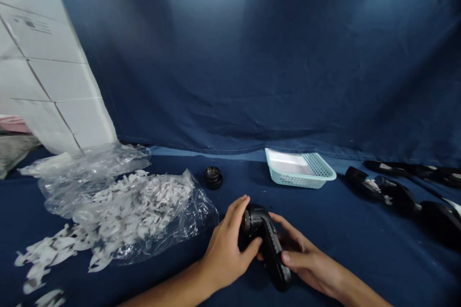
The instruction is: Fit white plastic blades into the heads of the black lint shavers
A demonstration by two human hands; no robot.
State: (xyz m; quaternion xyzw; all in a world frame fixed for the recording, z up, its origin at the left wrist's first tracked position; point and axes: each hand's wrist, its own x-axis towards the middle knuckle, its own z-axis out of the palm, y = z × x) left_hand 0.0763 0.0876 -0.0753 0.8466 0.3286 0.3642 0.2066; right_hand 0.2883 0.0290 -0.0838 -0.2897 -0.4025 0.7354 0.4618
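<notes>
Both hands hold a black angled handheld device (265, 237) with a round, ridged head and a long handle, low over the blue cloth. Curled around the head end is my left hand (226, 244), its thumb pressed on the body and its fingers over the ridged ring. My right hand (306, 256) grips the handle from the right, with the thumb on its near face. Some of the right fingers are hidden behind the handle. Beyond my left hand stands a small pile of round black parts (213, 178).
To the left, a clear plastic bag (194, 211) spills many small white-grey pieces (133, 211). A light blue basket (298, 181) with white paper inside stands beyond my hands. Several black devices (392, 192) lie at the right. A blue curtain (252, 67) hangs behind.
</notes>
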